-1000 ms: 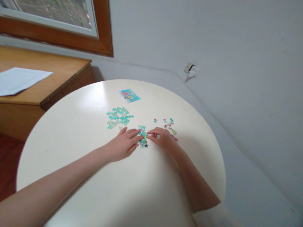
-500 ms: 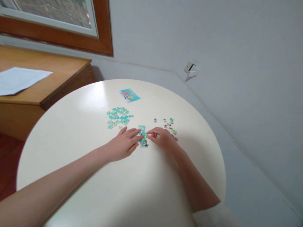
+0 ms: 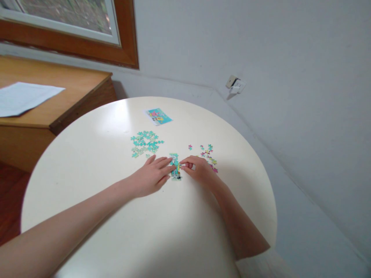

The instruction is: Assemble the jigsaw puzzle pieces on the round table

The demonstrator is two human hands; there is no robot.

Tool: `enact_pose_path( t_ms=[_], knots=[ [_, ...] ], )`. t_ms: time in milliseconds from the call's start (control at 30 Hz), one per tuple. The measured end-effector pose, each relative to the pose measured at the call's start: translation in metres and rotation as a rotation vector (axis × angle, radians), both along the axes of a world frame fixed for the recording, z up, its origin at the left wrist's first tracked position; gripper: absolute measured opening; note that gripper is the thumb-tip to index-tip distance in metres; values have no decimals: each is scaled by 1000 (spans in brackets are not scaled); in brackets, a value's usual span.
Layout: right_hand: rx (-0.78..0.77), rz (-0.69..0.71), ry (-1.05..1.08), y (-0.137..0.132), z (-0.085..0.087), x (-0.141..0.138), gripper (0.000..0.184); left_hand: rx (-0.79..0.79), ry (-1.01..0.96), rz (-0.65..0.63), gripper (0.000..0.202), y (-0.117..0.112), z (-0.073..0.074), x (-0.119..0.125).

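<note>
A small joined strip of teal puzzle pieces (image 3: 175, 166) lies on the round cream table (image 3: 116, 216). My left hand (image 3: 152, 175) rests flat on the table with fingers stretched out, its fingertips on the strip's left edge. My right hand (image 3: 197, 169) is curled, thumb and forefinger pinched on a small puzzle piece at the strip's right edge. A heap of loose teal pieces (image 3: 145, 143) lies just beyond my left hand. Several loose pink and mixed pieces (image 3: 208, 151) lie just beyond my right hand.
A small reference picture card (image 3: 158, 116) lies at the far side of the table. A wooden desk (image 3: 52, 104) with a sheet of paper (image 3: 23, 97) stands to the left under a framed window. A wall socket (image 3: 234, 85) sits on the grey wall.
</note>
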State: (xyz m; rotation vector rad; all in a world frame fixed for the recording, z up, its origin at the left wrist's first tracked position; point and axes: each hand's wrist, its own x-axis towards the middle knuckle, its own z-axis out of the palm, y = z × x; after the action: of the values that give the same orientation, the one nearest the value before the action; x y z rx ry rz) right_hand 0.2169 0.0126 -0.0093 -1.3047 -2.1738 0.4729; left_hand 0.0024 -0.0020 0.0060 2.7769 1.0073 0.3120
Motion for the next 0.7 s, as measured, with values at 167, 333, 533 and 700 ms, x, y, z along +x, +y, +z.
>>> enact_pose_path(
  t_ms=[167, 333, 533, 700],
  knots=[
    [15, 12, -6, 0, 1, -1, 12, 2, 4, -6, 38, 0, -1, -1],
    [19, 27, -22, -1, 3, -1, 11, 0, -3, 3, 38, 0, -1, 0],
    [23, 36, -23, -1, 3, -2, 9, -11, 13, 5, 38, 0, 0, 0],
    [29, 35, -20, -2, 5, -2, 11, -4, 9, 1, 38, 0, 0, 0]
  ],
)
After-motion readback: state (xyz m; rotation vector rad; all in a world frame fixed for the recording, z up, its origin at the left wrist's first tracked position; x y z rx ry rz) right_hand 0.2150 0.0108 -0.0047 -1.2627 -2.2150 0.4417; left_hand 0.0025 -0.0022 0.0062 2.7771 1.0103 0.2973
